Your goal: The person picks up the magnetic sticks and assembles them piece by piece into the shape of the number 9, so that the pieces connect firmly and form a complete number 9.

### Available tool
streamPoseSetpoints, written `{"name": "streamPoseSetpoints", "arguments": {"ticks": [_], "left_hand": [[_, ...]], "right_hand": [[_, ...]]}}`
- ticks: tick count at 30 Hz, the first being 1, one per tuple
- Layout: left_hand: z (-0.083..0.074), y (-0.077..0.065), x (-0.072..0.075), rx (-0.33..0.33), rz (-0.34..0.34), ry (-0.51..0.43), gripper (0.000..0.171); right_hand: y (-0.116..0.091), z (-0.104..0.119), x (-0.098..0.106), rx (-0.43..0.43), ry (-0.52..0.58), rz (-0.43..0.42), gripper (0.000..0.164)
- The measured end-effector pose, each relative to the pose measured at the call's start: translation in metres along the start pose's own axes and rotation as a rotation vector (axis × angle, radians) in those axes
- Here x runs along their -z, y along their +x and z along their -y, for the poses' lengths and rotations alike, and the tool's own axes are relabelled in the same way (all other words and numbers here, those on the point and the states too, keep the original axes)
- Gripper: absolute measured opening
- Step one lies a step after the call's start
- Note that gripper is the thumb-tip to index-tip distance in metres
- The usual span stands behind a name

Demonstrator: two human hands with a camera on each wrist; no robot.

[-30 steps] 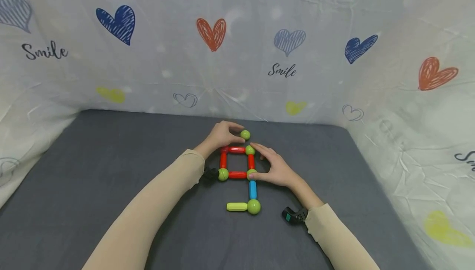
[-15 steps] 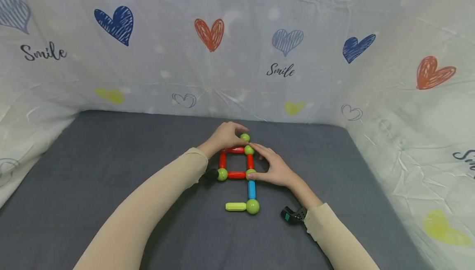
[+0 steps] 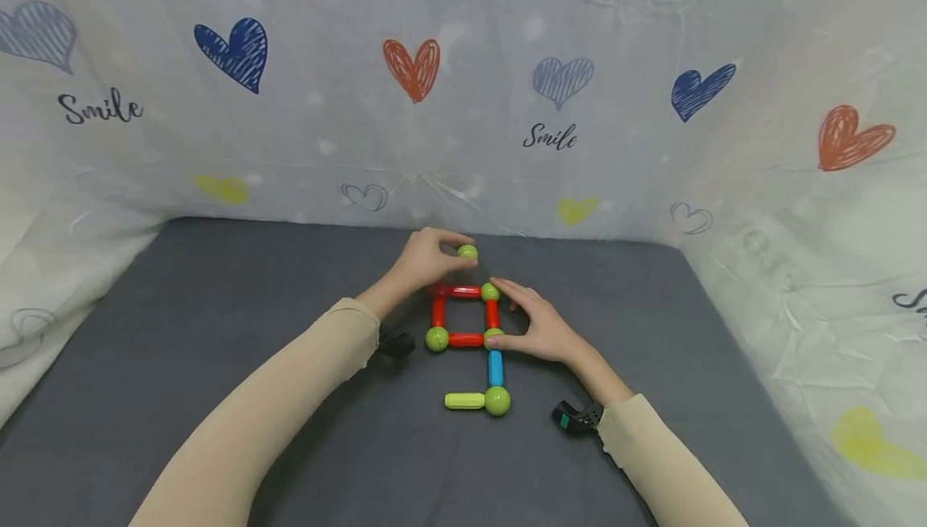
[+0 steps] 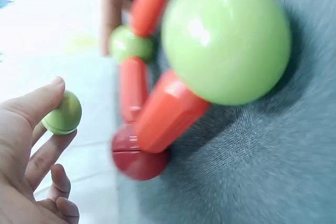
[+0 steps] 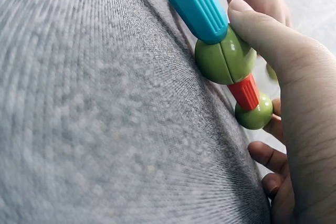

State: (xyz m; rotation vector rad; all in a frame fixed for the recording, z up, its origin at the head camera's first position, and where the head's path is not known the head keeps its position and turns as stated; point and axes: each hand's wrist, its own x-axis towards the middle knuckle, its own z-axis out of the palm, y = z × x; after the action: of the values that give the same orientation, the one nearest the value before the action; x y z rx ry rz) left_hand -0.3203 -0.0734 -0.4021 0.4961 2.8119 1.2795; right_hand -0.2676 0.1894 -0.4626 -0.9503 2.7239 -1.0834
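Note:
My left hand (image 3: 422,259) pinches a loose green ball (image 3: 467,253) between thumb and fingers, up beyond the far side of a square of magnetic rods and balls. Red rods (image 3: 466,339) form its sides; three corners are green balls and the far-left one is a red ball (image 4: 137,158). My right hand (image 3: 537,326) grips the square's right side: the thumb is on the near-right green ball (image 5: 224,56), the fingers at the far-right green ball (image 3: 490,291). A blue rod (image 3: 496,368) runs from the near-right ball to another green ball (image 3: 497,401).
A yellow-green rod (image 3: 464,401) points left from the nearest ball. Everything lies on a dark grey cloth surface (image 3: 348,446). Behind and to the right hangs a pale curtain (image 3: 463,125) printed with hearts. Each wrist wears a black band (image 3: 577,417).
My left hand first brought the loose green ball close to the far-right corner ball, then drew it back up and to the left. The right hand has stayed in place.

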Motion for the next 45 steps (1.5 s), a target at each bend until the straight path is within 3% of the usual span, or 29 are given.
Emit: {"name": "streamPoseSetpoints", "arguments": {"ticks": [3, 6, 13, 18, 23, 31, 35, 40, 45], "left_hand": [[-0.001, -0.022, 0.011, -0.034, -0.055, -0.044, 0.046], [-0.004, -0.053, 0.018, -0.073, -0.065, -0.051, 0.043], [-0.007, -0.132, 0.019, -0.107, 0.035, -0.055, 0.042], [0.005, -0.164, 0.004, -0.122, 0.134, -0.054, 0.039], [0.019, -0.176, -0.011, -0.099, 0.184, -0.099, 0.035], [0.028, -0.181, -0.017, -0.098, 0.168, -0.079, 0.034], [0.029, -0.183, -0.021, -0.128, 0.144, -0.081, 0.035], [0.029, -0.185, -0.024, -0.136, 0.135, -0.078, 0.037], [0.029, -0.185, -0.022, -0.155, 0.110, -0.086, 0.037]], "right_hand": [[0.000, -0.002, 0.000, -0.004, -0.009, 0.001, 0.097], [-0.001, -0.003, 0.000, -0.007, -0.007, 0.000, 0.097], [-0.001, -0.002, 0.000, 0.005, -0.022, 0.006, 0.098], [-0.002, -0.003, 0.002, 0.012, -0.032, 0.006, 0.099], [-0.002, -0.002, 0.002, 0.001, -0.034, 0.013, 0.100], [-0.001, 0.002, 0.004, 0.001, -0.032, 0.016, 0.107], [-0.007, 0.016, 0.014, 0.063, -0.068, -0.035, 0.107], [-0.029, 0.051, 0.017, 0.246, -0.003, -0.091, 0.082], [-0.046, 0.063, -0.011, 0.379, 0.123, -0.059, 0.050]]}}
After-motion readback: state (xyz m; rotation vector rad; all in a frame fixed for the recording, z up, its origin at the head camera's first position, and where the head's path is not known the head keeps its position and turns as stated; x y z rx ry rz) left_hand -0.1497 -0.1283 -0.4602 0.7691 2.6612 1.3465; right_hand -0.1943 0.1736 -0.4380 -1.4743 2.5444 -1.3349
